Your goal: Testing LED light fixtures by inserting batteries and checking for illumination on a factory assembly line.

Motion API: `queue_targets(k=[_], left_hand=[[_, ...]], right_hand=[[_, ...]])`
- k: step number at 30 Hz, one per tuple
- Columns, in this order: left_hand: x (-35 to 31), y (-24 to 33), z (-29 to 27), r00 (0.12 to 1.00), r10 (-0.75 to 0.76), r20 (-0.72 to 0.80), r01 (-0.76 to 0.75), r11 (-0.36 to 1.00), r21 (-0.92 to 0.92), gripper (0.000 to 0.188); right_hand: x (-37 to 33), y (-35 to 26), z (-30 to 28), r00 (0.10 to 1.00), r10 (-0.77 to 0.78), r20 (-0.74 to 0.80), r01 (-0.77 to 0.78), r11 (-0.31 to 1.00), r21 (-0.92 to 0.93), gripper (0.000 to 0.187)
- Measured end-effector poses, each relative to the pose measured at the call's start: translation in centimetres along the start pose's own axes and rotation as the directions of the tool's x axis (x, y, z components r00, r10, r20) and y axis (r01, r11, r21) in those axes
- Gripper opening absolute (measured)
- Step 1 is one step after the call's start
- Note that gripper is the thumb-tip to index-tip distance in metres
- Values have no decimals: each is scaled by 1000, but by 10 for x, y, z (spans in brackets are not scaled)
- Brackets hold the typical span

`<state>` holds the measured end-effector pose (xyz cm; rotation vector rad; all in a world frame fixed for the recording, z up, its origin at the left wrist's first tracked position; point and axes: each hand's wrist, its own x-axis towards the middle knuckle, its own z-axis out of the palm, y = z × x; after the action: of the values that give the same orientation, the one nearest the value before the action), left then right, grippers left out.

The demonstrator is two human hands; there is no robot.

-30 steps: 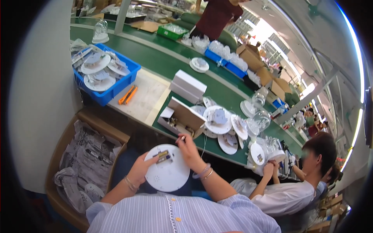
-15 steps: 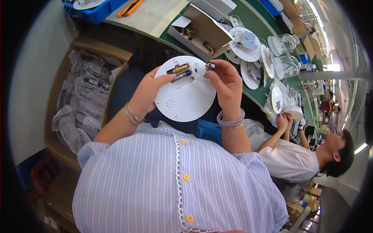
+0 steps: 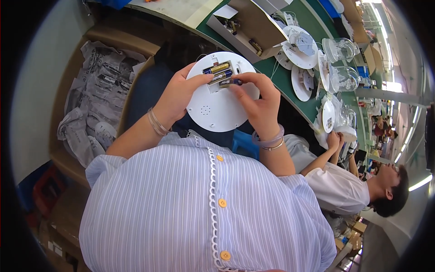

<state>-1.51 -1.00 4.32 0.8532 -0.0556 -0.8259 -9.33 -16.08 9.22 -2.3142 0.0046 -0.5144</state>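
Observation:
A round white disc-shaped housing [image 3: 222, 111] with an uncovered battery bay is held in front of my chest. My left hand [image 3: 179, 93] grips its left edge, the thumb lying beside the bay. Two batteries [image 3: 216, 68] lie side by side in the bay. Between the thumb and fingers of my right hand [image 3: 260, 99] is another battery [image 3: 226, 83], its body over the lower part of the bay. Whether it is seated there I cannot tell.
An open cardboard box [image 3: 247, 27] with loose batteries stands on the green table [image 3: 281, 77]. Beyond it are several white round plates [image 3: 301, 84] and clear domes [image 3: 342, 79]. A carton of wrapped parts [image 3: 102, 99] sits at my left. A co-worker [image 3: 340, 188] handles similar parts at right.
My right hand has brought its battery from beside the housing's right edge down to the bay. The housing has shifted slightly right and up in view.

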Motion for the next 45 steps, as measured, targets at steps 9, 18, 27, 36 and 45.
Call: queue_targets(k=[9, 18, 27, 36, 45], left_hand=[[-2, 1, 1, 999, -45, 29, 46, 998, -41, 42], [-1, 1, -5, 996, -48, 78, 50, 999, -17, 51], [-1, -4, -4, 995, -92, 48, 95, 992, -87, 49], [-3, 2, -6, 994, -68, 84, 71, 997, -30, 49], [-2, -3, -13, 998, -33, 61, 30, 998, 48, 53]], right_hand=[[-6, -10, 25, 939, -305, 160, 342, 874, -344, 27], [-12, 5, 4, 989, -149, 5, 148, 982, -116, 36], [-14, -12, 11, 925, -198, 323, 310, 887, -342, 33], [-18, 7, 2, 997, -82, -15, 79, 986, -145, 61], [-22, 11, 13, 834, 507, 218, -494, 509, 705, 44]])
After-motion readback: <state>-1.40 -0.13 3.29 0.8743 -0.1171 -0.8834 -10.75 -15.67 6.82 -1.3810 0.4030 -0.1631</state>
